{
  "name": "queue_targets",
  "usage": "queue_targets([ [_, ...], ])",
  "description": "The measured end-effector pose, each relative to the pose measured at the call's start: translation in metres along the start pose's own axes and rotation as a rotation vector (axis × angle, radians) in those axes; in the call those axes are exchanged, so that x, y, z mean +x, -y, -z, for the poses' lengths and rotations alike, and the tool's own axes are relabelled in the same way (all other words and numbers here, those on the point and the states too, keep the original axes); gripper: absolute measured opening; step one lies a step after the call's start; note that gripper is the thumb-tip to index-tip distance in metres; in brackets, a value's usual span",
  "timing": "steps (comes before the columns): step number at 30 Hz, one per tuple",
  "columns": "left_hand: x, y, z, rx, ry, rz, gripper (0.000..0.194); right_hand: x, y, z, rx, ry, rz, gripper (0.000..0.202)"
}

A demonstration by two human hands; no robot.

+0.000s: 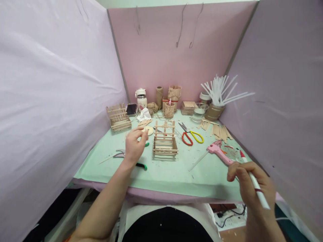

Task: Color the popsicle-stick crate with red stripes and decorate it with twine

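My right hand [252, 185] is closed around a white marker pen [255, 183] with a red tip, at the lower right, near the handle of a pink hot glue gun [219, 152]. Fingers curled together, my left hand [135, 144] hovers above the table; what it pinches, if anything, cannot be made out. Just beyond its fingertips is a pale round disc [150, 130]. Beneath and beside that hand lie pruning shears [119, 154] and a green-and-black handle [141, 166]. A small wooden-stick rack [165, 146] stands upright in the middle of the table, to the right of my left hand.
Red-and-yellow-handled scissors [191, 137] lie right of the rack. A second stick rack [119, 118] stands far left. Loose craft sticks [222, 132], a water bowl [199, 112] and a holder of white glue sticks [219, 90] occupy the right back. Pink walls enclose the green-covered table [171, 178].
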State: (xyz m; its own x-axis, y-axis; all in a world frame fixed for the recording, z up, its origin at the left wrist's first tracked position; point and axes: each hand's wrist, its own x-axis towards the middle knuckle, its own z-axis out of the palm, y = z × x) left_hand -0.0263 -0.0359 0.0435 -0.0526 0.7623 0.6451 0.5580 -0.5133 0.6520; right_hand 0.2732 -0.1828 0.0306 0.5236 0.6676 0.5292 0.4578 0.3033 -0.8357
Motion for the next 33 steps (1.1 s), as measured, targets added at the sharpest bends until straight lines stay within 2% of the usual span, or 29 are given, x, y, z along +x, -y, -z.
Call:
queue_targets([
  [2, -0.003, -0.015, 0.019, -0.071, -0.092, -0.057, 0.046, -0.003, -0.001, -0.001, -0.062, 0.097, 0.021, 0.040],
  [4, -0.007, -0.026, 0.035, -0.147, -0.110, -0.100, 0.045, -0.005, -0.004, -0.002, -0.110, 0.146, 0.022, 0.040],
  [5, -0.009, -0.031, 0.040, -0.193, -0.147, -0.126, 0.038, -0.006, -0.006, -0.003, -0.122, 0.176, 0.025, 0.038],
  [6, -0.011, -0.034, 0.044, -0.232, -0.173, -0.142, 0.021, -0.007, -0.008, -0.005, -0.120, 0.209, 0.028, 0.035],
  [7, -0.013, -0.036, 0.046, -0.257, -0.172, -0.146, 0.008, -0.008, -0.009, -0.007, -0.101, 0.235, 0.033, 0.031],
  [9, -0.018, -0.037, 0.047, -0.261, -0.161, -0.149, 0.041, -0.010, -0.010, -0.013, -0.048, 0.275, 0.042, 0.019],
  [10, -0.020, -0.037, 0.046, -0.239, -0.145, -0.139, 0.042, -0.011, -0.010, -0.016, -0.032, 0.293, 0.041, 0.016],
  [12, -0.026, -0.038, 0.043, -0.201, -0.118, -0.103, 0.013, -0.013, -0.008, -0.022, -0.018, 0.340, 0.046, 0.015],
  [13, -0.030, -0.038, 0.040, -0.204, -0.096, -0.078, 0.016, -0.014, -0.007, -0.025, -0.008, 0.363, 0.053, 0.016],
  [15, -0.041, -0.043, 0.033, -0.291, -0.022, -0.005, 0.032, -0.017, -0.005, -0.029, 0.046, 0.387, 0.067, 0.022],
  [17, -0.053, -0.049, 0.022, -0.383, 0.170, 0.151, 0.013, -0.020, -0.004, -0.034, 0.134, 0.403, 0.084, 0.026],
  [19, -0.065, -0.057, 0.010, -0.528, 0.406, 0.321, 0.042, -0.024, -0.004, -0.039, 0.183, 0.429, 0.100, 0.028],
  [20, -0.071, -0.061, 0.004, -0.569, 0.524, 0.377, 0.041, -0.026, -0.004, -0.042, 0.183, 0.444, 0.109, 0.027],
  [22, -0.082, -0.069, -0.008, -0.576, 0.707, 0.341, 0.018, -0.029, -0.006, -0.048, 0.155, 0.455, 0.117, 0.023],
  [24, -0.091, -0.075, -0.017, -0.596, 0.830, 0.333, 0.023, -0.031, -0.009, -0.053, 0.109, 0.454, 0.135, 0.024],
  [26, -0.097, -0.079, -0.025, -0.697, 0.878, 0.433, 0.028, -0.032, -0.013, -0.057, 0.050, 0.482, 0.179, 0.034],
  [29, -0.102, -0.081, -0.037, -0.868, 0.872, 0.591, 0.039, -0.034, -0.019, -0.061, -0.060, 0.588, 0.260, 0.056],
  [31, -0.105, -0.080, -0.043, -0.887, 0.877, 0.619, 0.041, -0.036, -0.020, -0.063, -0.119, 0.656, 0.283, 0.065],
  [33, -0.107, -0.076, -0.048, -0.847, 0.895, 0.609, 0.040, -0.037, -0.019, -0.064, -0.170, 0.721, 0.296, 0.064],
])
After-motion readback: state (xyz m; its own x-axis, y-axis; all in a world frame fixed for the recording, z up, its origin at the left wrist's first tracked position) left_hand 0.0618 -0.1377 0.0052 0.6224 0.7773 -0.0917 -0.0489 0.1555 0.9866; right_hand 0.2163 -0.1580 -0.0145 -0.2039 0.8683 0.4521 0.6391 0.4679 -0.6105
